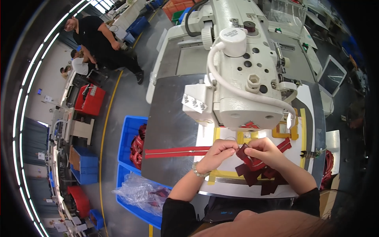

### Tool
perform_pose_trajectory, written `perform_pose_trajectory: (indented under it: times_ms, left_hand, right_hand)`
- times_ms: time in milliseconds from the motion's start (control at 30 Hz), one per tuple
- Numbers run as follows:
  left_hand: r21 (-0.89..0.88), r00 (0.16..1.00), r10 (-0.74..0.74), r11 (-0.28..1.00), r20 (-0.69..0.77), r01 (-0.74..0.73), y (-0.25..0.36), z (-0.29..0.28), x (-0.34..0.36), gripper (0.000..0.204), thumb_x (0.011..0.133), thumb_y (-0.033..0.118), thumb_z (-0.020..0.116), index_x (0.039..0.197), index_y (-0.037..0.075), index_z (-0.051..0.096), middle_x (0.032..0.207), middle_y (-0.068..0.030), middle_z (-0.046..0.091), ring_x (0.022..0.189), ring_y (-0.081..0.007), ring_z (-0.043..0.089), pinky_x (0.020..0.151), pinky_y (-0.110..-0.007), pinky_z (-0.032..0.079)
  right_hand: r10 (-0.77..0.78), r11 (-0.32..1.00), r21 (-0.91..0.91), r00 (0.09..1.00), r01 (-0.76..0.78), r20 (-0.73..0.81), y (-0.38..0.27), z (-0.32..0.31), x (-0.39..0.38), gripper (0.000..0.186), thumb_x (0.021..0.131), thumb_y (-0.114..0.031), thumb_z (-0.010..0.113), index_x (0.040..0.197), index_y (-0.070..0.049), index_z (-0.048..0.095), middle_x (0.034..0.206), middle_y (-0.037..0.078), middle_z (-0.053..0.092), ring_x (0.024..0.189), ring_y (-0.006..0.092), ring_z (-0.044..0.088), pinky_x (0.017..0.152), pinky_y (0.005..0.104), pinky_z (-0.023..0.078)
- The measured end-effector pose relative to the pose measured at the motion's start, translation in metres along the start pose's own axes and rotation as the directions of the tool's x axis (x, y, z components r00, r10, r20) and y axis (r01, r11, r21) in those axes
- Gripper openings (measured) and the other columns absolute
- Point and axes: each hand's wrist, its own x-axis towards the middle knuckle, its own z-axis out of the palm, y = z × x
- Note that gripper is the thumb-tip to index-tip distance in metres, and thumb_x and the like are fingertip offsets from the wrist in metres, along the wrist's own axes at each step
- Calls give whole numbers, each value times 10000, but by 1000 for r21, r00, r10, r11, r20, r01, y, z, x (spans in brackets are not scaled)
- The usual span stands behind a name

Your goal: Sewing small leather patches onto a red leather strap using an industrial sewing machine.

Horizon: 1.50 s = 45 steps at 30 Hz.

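Just in front of the sewing machine head (244, 91), my two hands come together. My right hand (268, 152) is closed, thumb and finger pinching a small dark red fabric piece (241, 155). My left hand (217, 154), with a bracelet at the wrist, is pinched shut right beside that piece's edge; what lies between its fingertips is hidden. A long red zipper (177, 151) runs flat along the table from the left and passes behind my left hand. More dark red fabric pieces (252, 175) lie in a loose pile below my right hand.
Left of the table stand blue bins, one with red rolled strips (137, 146), one with clear plastic wrap (142, 193). Yellow tape (303, 138) borders the white work plate. A yellow frame (281, 130) sits right of the needle area. A person (102, 43) stands in the aisle.
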Motion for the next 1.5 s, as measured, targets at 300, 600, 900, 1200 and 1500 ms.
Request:
perform_pose_trajectory:
  times_ms: [300,600,900,1200,1500]
  left_hand:
    - [338,998,52,940,-37,-37,0,8,3,201,874,73,613,707,15,517,583,45,353,541,-50,269,480,-247,226]
    - [421,992,103,905,-74,-63,-2,9,5,172,890,89,604,744,-1,589,600,-10,482,544,-56,359,486,-240,283]
    - [456,976,71,889,-204,31,2,5,4,136,886,103,624,821,-2,682,534,22,454,502,-34,339,464,-225,278]
    - [567,926,244,823,-289,-40,2,8,6,74,848,54,643,806,3,678,584,-12,527,495,-38,400,452,-213,306]
    - [744,913,355,662,-200,-94,5,8,7,95,762,1,628,700,12,556,596,-41,542,455,-87,490,436,-212,386]
  right_hand:
    - [-97,911,-408,992,54,-84,-19,6,-7,247,846,-166,671,745,52,614,613,47,543,586,101,478,555,270,414]
    - [18,933,-358,999,-31,-40,-24,4,-8,251,842,-145,687,685,26,590,533,25,541,509,51,483,457,229,366]
    - [59,964,-262,998,-48,34,-21,0,-5,217,868,-93,664,717,46,593,690,71,636,642,110,662,554,214,504]
    - [92,974,-209,995,-84,32,-22,-3,-6,223,878,-107,661,730,45,593,692,68,640,664,129,680,578,225,535]
    - [64,980,-187,998,-62,6,-20,-5,-7,242,884,-106,657,713,44,576,666,48,630,663,131,691,562,213,538]
